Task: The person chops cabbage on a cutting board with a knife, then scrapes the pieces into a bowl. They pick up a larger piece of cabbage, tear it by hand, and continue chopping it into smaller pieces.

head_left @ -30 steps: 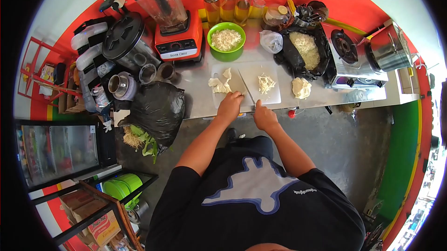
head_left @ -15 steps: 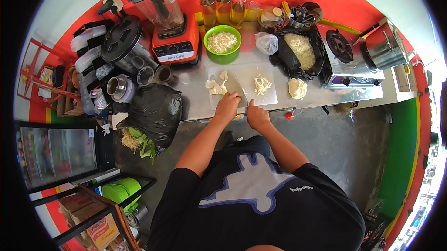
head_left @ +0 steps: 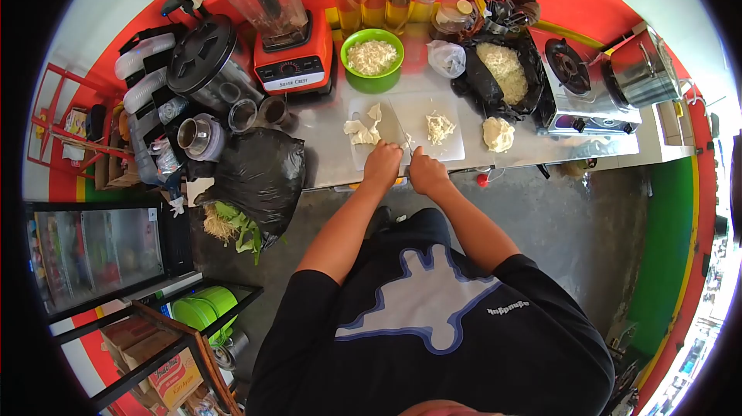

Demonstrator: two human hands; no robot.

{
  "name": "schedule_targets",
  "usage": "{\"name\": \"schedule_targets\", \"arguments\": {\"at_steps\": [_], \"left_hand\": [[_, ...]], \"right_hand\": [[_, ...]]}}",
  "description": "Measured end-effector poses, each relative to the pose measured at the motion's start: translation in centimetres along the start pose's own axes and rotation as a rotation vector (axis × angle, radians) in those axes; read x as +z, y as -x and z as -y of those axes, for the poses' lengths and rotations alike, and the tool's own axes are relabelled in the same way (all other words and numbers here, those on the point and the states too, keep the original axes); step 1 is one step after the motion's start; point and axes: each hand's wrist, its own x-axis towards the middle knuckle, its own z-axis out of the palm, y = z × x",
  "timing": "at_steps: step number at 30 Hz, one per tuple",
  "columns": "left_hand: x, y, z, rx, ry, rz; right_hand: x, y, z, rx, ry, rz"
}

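Observation:
A white cutting board (head_left: 450, 152) lies at the counter's front edge. My right hand (head_left: 427, 173) is closed around the handle of a knife (head_left: 407, 139), its narrow blade over the board between my hands. My left hand (head_left: 383, 165) is closed at the board's front edge, close to the blade; whatever its fingers hold is hidden. Pale flat pieces of food (head_left: 362, 133) lie on the board's left side. On its right side sits a small pile of pale cut strips (head_left: 440, 129). A larger pale lump (head_left: 498, 135) rests on the counter to the right.
Behind the board stands a green bowl (head_left: 372, 80) of shredded pale food. A red blender (head_left: 292, 64) is at the back left, a black bag (head_left: 259, 176) at the left edge. A black bag of pale shreds (head_left: 502, 74) and a gas stove (head_left: 568, 121) are on the right.
The view has shifted slightly. My left hand has moved back a little toward me, and more of the blade shows between my hands. My right hand keeps its hold on the knife.

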Motion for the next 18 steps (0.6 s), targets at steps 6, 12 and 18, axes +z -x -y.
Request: {"name": "schedule_targets", "arguments": {"at_steps": [6,12,18], "left_hand": [[0.2,0.0,-0.3,-0.061,0.109,-0.076],[-0.1,-0.3,-0.7,-0.119,0.168,-0.032],[0.7,-0.4,-0.7,-0.136,0.149,-0.066]], "right_hand": [[0.2,1.8,0.6,0.049,0.009,0.049],[-0.2,-0.9,0.6,0.003,-0.038,0.019],[0.5,0.8,0.9,-0.009,-0.111,-0.004]]}}
